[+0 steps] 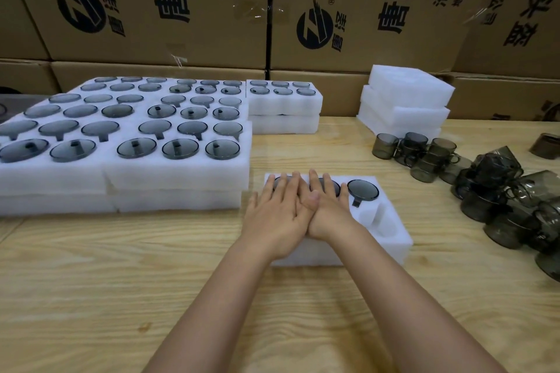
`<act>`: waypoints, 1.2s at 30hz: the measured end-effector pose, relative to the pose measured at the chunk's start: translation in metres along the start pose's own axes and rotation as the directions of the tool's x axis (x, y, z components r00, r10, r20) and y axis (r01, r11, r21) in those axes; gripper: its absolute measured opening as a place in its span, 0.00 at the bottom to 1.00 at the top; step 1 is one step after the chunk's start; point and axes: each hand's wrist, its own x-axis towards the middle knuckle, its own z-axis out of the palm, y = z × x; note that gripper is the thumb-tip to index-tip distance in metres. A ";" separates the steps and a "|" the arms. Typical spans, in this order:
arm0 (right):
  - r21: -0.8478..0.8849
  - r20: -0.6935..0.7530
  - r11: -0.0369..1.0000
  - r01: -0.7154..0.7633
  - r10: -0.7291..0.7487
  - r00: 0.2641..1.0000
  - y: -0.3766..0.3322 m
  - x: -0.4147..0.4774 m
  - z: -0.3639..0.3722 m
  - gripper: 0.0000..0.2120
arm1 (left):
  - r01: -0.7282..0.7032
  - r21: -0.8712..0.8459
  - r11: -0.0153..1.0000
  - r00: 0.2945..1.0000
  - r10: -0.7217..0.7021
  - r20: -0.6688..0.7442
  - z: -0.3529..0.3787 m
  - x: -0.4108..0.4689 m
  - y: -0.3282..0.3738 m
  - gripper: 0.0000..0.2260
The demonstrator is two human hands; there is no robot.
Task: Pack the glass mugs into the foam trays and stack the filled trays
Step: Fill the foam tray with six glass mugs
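Observation:
A white foam tray (391, 244) lies on the wooden table in front of me. Its back row holds smoky glass mugs; one mug (363, 190) shows at the back right, and a front right pocket (383, 222) is vacant. My left hand (277, 215) and my right hand (325, 206) rest flat on the tray side by side, fingers spread over the two other back mugs, thumbs touching. Neither hand grips anything. Loose smoky glass mugs (497, 191) are heaped on the table to the right.
Filled foam trays (121, 172) are stacked in two layers at the left, with another filled stack (285, 112) behind. Unfilled foam trays (406, 100) are piled at the back right. Cardboard boxes (181, 9) wall off the back. A dark object (547, 145) sits at the far right.

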 end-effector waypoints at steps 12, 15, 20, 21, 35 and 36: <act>0.594 -0.553 0.766 0.245 0.167 0.816 0.018 0.012 -0.025 0.13 | -0.129 -0.323 0.937 0.833 -0.075 -0.549 0.025 -0.008 -0.014 0.26; 0.550 -0.656 0.832 0.074 0.376 0.654 0.085 0.026 -0.046 0.15 | -0.066 -0.311 0.948 0.831 -0.120 -0.544 0.026 -0.006 -0.012 0.28; 0.247 -0.384 0.773 -0.584 0.632 0.673 0.191 0.048 -0.036 0.22 | -0.052 -0.299 0.953 0.839 -0.121 -0.530 0.026 -0.005 -0.012 0.29; 0.190 -0.358 0.753 -0.630 0.651 0.669 0.202 0.050 -0.032 0.23 | -0.053 -0.305 0.951 0.840 -0.123 -0.529 0.026 -0.005 -0.012 0.28; 0.711 -0.395 0.690 -0.135 0.551 0.735 0.174 0.011 -0.003 0.04 | -0.109 -0.353 0.929 0.838 -0.105 -0.535 0.027 -0.003 -0.016 0.24; 0.755 -0.400 0.650 -0.086 0.561 0.725 0.166 0.002 -0.001 0.04 | -0.110 -0.356 0.928 0.840 -0.105 -0.532 0.027 -0.004 -0.015 0.25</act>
